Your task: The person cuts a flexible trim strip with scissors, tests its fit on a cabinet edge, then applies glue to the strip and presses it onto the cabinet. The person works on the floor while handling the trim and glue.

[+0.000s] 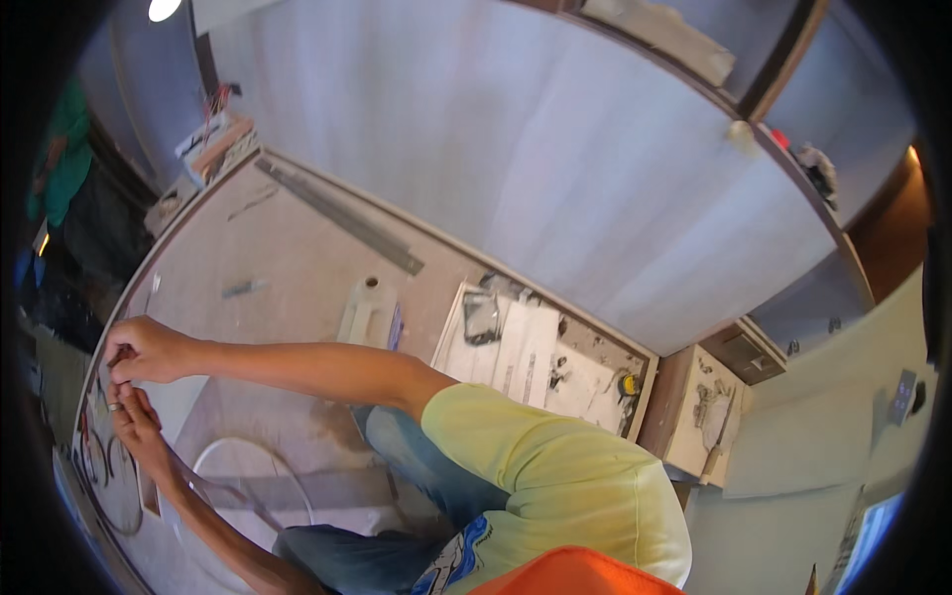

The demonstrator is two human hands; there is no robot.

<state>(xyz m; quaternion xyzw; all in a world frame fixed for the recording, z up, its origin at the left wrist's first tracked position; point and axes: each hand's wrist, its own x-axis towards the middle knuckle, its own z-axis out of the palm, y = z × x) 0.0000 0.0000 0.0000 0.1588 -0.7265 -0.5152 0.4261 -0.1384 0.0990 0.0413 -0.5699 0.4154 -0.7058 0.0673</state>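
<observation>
I can read no words, numbers or signs anywhere around my fingers (137,409). Well to their right, the blue, white and black print (458,557) on my yellow shirt (565,476) shows no lettering that I can make out. Farther right of my fingers, any marks on the yellow-and-black tape measure (628,385) and the small dark wall panel (902,396) are too small to read.

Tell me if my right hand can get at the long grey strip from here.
Probably yes: the right hand is near the left hand, and only a small grey item seems to lie between it and the long grey strip.
</observation>
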